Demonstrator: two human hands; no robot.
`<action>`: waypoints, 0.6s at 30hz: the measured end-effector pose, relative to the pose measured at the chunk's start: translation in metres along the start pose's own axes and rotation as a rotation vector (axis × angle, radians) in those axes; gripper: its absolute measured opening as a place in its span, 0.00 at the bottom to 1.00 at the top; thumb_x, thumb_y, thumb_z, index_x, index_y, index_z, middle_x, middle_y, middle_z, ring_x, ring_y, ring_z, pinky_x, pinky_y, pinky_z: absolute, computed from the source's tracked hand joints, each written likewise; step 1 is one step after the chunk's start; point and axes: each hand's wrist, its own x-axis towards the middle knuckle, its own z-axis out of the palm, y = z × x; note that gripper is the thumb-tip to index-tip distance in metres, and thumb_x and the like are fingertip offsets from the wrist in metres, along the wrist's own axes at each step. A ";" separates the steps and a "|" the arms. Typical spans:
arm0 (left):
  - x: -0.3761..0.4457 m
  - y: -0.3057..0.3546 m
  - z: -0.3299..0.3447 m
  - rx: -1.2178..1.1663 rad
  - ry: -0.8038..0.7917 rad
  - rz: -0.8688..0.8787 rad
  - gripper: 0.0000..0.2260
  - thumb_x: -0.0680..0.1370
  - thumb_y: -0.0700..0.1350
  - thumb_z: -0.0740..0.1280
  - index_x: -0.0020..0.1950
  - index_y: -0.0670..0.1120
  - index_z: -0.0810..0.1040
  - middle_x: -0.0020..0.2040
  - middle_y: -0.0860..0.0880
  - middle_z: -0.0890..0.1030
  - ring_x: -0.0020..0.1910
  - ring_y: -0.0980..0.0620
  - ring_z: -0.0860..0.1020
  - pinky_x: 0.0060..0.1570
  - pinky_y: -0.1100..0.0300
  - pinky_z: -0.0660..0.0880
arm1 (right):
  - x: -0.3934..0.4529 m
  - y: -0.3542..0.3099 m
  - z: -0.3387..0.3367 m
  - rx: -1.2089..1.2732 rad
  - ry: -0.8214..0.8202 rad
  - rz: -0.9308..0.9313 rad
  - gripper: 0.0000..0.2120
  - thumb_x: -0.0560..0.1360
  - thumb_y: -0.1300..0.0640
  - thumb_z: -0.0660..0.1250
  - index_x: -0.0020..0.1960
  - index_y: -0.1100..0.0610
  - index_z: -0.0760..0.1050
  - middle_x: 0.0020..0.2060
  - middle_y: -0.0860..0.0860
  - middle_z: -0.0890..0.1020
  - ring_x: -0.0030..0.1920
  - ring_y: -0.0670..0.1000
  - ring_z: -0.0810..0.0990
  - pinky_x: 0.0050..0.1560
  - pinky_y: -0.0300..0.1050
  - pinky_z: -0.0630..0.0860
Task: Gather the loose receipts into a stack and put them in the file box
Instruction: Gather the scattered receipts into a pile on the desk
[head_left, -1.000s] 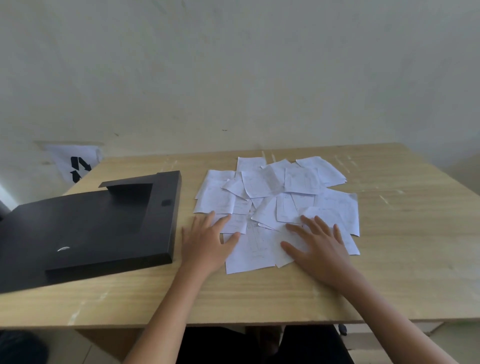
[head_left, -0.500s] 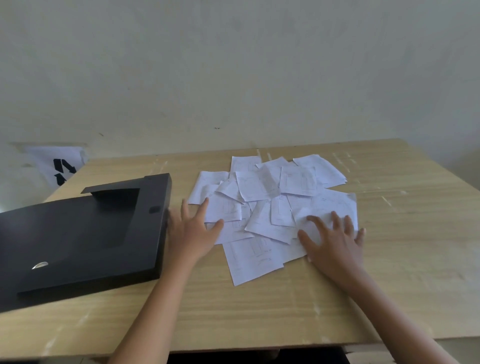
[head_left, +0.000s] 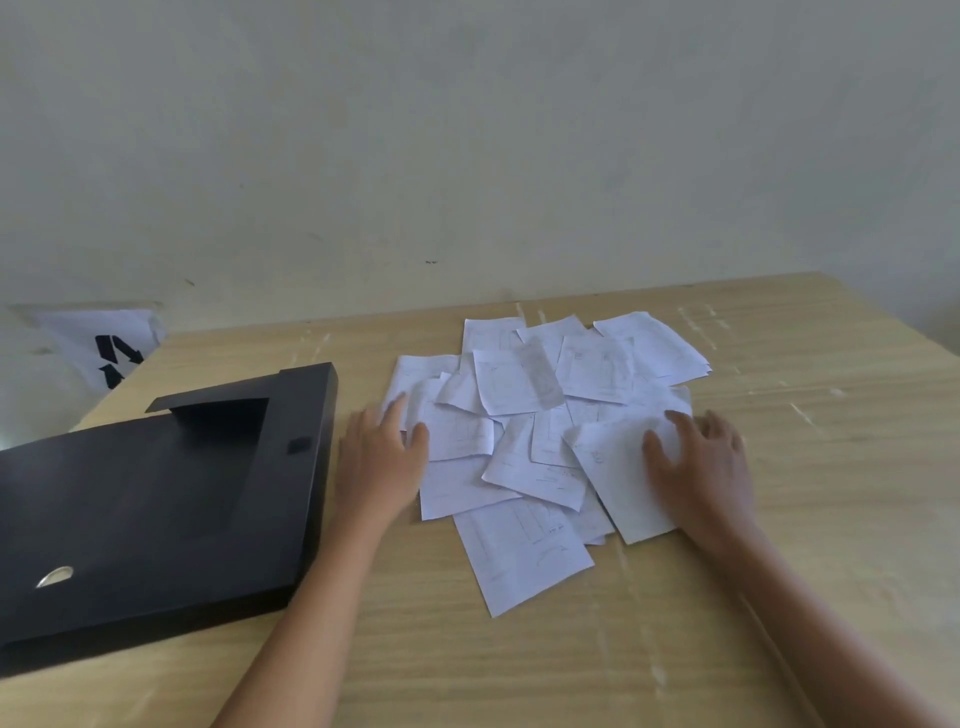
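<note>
The receipts (head_left: 524, 415) are thin, light sheets and likely slide easily. Both hands lie flat with spread fingers, the left hand (head_left: 382, 457) on the pile's box-side edge, the right hand (head_left: 701, 462) on the far side from the file box (head_left: 156, 509). Better to press inward from the edges.

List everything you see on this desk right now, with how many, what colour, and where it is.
Loose white paper receipts: many, overlapping, white with faint print, spread over the desk's middle.
Flat black file box: one, black, closed, lying left of the receipts.
Light wooden table: one, pale wood, against the wall.
White sheet with black arrows: one, on the wall at far left.
Left hand: one, flat on the pile's left edge.
Right hand: one, fingers pressing the pile's right side.
</note>
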 end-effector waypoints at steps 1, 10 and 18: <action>0.008 -0.003 0.003 0.010 -0.001 -0.050 0.28 0.82 0.59 0.55 0.79 0.48 0.65 0.75 0.45 0.71 0.75 0.44 0.66 0.73 0.44 0.67 | 0.001 0.001 0.002 -0.013 -0.010 0.023 0.25 0.80 0.43 0.59 0.73 0.52 0.70 0.72 0.59 0.70 0.76 0.60 0.61 0.78 0.59 0.56; 0.005 -0.006 0.006 0.138 -0.187 -0.018 0.30 0.83 0.65 0.50 0.84 0.58 0.52 0.86 0.56 0.48 0.85 0.46 0.42 0.81 0.40 0.42 | -0.001 0.004 -0.003 0.008 -0.154 -0.105 0.26 0.74 0.35 0.65 0.70 0.41 0.71 0.77 0.46 0.66 0.80 0.46 0.55 0.79 0.58 0.39; -0.028 0.021 0.012 0.160 -0.247 0.009 0.34 0.79 0.73 0.49 0.83 0.64 0.48 0.85 0.61 0.45 0.84 0.44 0.40 0.77 0.32 0.39 | -0.010 -0.007 0.000 -0.064 -0.187 -0.141 0.26 0.74 0.30 0.61 0.69 0.40 0.70 0.76 0.49 0.66 0.80 0.49 0.55 0.79 0.62 0.41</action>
